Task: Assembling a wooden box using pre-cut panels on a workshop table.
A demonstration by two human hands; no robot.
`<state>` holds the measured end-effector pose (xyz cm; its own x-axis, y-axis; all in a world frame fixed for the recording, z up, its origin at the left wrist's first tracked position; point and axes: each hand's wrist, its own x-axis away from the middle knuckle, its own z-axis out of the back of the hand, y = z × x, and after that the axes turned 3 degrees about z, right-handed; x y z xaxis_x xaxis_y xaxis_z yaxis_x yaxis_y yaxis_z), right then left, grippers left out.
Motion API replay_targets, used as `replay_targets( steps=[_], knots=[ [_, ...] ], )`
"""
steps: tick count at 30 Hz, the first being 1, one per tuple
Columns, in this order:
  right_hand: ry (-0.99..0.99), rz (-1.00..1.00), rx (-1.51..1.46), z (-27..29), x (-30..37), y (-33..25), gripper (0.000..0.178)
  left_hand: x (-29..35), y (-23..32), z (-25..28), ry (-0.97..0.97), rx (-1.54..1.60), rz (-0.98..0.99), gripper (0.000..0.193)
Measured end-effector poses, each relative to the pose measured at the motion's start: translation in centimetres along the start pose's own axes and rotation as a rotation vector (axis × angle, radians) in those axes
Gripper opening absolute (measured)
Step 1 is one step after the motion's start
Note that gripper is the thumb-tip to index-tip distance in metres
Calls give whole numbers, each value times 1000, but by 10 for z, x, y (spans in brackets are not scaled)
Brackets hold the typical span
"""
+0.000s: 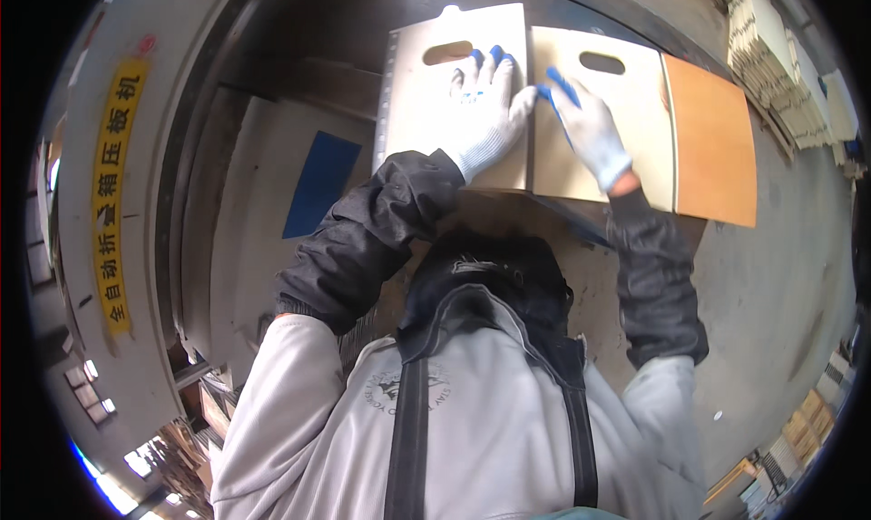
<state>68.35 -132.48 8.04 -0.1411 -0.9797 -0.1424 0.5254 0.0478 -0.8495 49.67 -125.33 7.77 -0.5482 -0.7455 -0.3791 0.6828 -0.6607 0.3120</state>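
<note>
Head view: two cardboard sheets with handle slots are being pressed flat on the worktable by open gloved left hand and right hand, nothing grasped; misalignment is being risked, should one sheet slide.

Two pale cardboard sheets with handle cutouts, flat, side by side.

Head view, steeply downward (close) over gloved hands
</note>
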Motion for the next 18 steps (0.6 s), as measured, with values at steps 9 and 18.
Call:
replay_targets(
  steps=[9, 18],
  knots=[
    [135, 34, -882, -105, 26, -28, 47, -45, -10, 119, -379, 393, 387, 111],
    [-105, 375, 477, -146, 27, -79, 49, -35, -93, 220, -207, 684, 330, 75]
  ],
)
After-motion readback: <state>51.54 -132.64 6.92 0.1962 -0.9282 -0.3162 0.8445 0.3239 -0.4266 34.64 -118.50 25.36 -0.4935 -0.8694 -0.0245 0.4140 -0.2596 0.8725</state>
